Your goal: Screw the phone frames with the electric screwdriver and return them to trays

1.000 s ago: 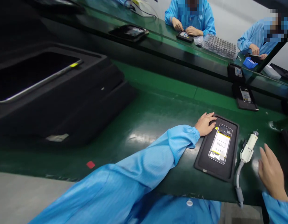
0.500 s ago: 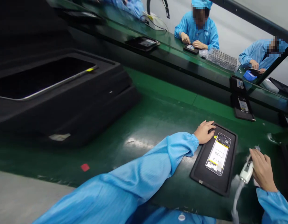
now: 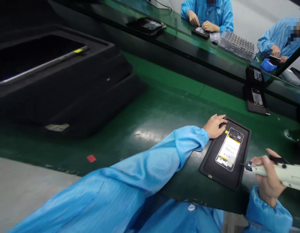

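A phone (image 3: 229, 152) without its back cover, a white battery showing, lies in a shallow black tray (image 3: 207, 166) on the green table. My left hand (image 3: 215, 126) rests on the tray's upper left edge, fingers outstretched and holding nothing. Wrapped around a pale electric screwdriver (image 3: 285, 174), my right hand (image 3: 270, 179) is at the right of the tray. The screwdriver lies nearly level, its thin tip pointing left toward the tray's right edge. Its rear end runs out of view.
A large dark foam stack (image 3: 98, 77) with a phone (image 3: 38, 58) on top fills the left. Beyond, phone trays (image 3: 258, 100) stand by a raised dark shelf edge. Co-workers in blue sit across, near clear plastic trays (image 3: 237, 45) and a blue box (image 3: 268, 64). A red sticker (image 3: 91, 158) lies on the table.
My right hand has swung the screwdriver from upright, beside the tray, to nearly level with its tip toward the tray. My left hand has stayed on the tray. The view has tilted down slightly.
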`<act>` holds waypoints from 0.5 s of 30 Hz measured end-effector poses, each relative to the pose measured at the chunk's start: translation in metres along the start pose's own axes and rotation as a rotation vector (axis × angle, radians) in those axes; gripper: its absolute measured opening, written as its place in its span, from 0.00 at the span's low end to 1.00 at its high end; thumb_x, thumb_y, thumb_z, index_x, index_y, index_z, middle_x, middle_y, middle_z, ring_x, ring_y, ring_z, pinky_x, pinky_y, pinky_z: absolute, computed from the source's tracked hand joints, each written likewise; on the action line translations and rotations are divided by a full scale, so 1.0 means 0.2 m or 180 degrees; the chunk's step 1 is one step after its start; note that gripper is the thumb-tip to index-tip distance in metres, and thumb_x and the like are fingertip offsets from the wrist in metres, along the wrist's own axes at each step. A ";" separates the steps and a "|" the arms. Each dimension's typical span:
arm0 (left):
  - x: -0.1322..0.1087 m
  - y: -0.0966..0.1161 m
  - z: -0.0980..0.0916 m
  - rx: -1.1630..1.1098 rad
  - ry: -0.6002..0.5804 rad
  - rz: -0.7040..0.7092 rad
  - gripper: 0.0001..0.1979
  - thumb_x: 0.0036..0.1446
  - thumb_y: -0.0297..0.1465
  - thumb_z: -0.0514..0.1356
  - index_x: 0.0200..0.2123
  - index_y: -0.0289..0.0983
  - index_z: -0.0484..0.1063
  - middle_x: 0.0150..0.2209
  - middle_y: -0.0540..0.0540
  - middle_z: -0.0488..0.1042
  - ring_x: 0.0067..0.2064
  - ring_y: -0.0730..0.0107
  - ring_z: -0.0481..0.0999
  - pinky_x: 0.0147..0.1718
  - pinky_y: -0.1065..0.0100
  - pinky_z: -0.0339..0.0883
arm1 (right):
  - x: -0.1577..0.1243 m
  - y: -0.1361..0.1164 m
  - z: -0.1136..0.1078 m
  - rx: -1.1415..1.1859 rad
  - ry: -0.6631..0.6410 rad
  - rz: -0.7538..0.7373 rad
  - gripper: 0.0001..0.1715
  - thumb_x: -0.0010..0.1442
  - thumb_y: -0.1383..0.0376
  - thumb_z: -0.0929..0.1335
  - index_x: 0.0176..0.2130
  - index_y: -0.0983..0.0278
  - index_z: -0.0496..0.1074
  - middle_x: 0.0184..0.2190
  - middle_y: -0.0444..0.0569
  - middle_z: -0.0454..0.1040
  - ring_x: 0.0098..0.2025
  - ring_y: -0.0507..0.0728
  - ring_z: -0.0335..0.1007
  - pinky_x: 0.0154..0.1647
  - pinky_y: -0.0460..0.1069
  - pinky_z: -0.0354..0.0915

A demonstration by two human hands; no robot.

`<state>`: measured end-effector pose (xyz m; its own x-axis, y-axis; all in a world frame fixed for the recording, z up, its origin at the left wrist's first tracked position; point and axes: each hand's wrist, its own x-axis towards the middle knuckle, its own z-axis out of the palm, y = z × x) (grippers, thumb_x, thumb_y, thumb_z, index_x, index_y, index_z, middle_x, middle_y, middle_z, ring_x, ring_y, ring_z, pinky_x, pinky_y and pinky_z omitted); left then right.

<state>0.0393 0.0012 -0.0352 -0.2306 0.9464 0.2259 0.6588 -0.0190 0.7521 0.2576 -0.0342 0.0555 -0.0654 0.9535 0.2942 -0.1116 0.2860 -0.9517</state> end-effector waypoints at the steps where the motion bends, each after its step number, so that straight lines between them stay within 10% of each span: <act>1: 0.00 0.00 0.00 -0.0004 0.0006 -0.0002 0.15 0.55 0.27 0.57 0.46 0.37 0.74 0.60 0.40 0.66 0.61 0.62 0.65 0.66 0.52 0.48 | -0.01 0.00 0.03 -0.0048 -0.0079 0.0141 0.16 0.54 0.63 0.72 0.43 0.64 0.69 0.18 0.40 0.70 0.21 0.54 0.68 0.28 0.52 0.68; 15: 0.00 0.01 -0.01 -0.0020 -0.0007 0.0003 0.14 0.55 0.27 0.57 0.46 0.35 0.74 0.59 0.37 0.66 0.62 0.63 0.64 0.66 0.51 0.48 | -0.03 0.10 0.03 -0.0350 -0.0503 0.0389 0.18 0.56 0.60 0.73 0.43 0.65 0.67 0.18 0.38 0.69 0.20 0.53 0.68 0.27 0.51 0.68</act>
<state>0.0394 0.0015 -0.0320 -0.2286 0.9471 0.2252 0.6545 -0.0218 0.7557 0.2500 -0.0338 0.0354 -0.2273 0.9574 0.1780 0.0148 0.1861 -0.9824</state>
